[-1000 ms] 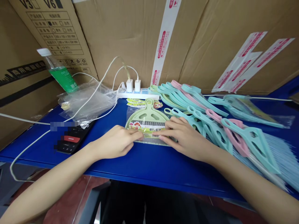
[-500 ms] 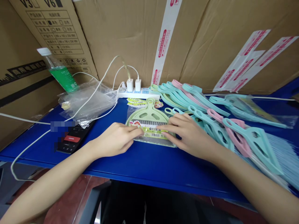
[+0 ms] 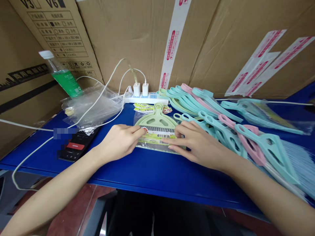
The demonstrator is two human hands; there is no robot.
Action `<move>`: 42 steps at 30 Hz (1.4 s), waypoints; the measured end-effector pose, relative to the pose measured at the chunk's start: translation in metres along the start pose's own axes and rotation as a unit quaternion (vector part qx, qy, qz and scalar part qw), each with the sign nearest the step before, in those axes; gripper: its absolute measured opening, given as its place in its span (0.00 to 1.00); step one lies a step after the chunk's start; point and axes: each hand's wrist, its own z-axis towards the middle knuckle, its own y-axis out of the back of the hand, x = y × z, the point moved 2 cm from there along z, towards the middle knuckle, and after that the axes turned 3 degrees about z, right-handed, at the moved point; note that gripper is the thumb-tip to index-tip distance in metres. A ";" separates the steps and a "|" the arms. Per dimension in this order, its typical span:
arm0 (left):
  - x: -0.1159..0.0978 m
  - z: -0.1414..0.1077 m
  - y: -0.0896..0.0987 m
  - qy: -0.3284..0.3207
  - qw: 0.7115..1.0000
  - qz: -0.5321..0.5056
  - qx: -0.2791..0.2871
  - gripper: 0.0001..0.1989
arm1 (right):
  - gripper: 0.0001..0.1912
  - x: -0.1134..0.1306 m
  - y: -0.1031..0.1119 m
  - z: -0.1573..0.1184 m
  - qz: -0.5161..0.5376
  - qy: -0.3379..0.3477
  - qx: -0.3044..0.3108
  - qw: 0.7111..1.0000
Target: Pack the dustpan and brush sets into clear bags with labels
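Note:
A light green dustpan [image 3: 158,118] lies flat on the blue table in a clear plastic bag, its ringed handle pointing away from me. Across its lower part is a yellow-green printed label [image 3: 159,136]. My left hand [image 3: 124,139] has its fingers pressed together on the label's left end, with the thumb side hidden. My right hand [image 3: 194,141] rests over the right side of the bag, fingers apart and some bent, fingertips touching the label and the plastic.
Blue and pink dustpans [image 3: 248,139] and a row of curved brushes [image 3: 197,98] lie at the right. Behind are a power strip [image 3: 147,98] and spare labels [image 3: 144,107]. At the left are plastic bags [image 3: 95,101], a phone [image 3: 78,144], cables and a green-labelled bottle [image 3: 65,80].
My left hand has shifted slightly up over the label's left end, covering the mushroom print. The label sits a little differently, and the fingers of my right hand are more bent.

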 end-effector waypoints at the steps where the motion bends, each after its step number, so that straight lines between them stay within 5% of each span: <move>1: 0.000 0.000 0.000 -0.002 1.000 0.000 -0.004 0.15 | 0.18 0.000 -0.001 0.000 0.002 0.002 0.003 1.000; 11: 0.001 0.000 0.000 0.013 1.000 0.000 0.000 0.15 | 0.18 -0.003 -0.002 -0.001 -0.017 -0.025 0.014 0.999; 23: 0.009 0.000 -0.002 0.104 0.991 0.081 0.025 0.13 | 0.21 -0.010 -0.001 -0.003 -0.111 -0.051 -0.024 0.992; 42: 0.013 0.002 -0.008 0.160 0.980 0.028 0.115 0.23 | 0.24 -0.020 -0.003 -0.006 -0.147 -0.143 0.006 0.979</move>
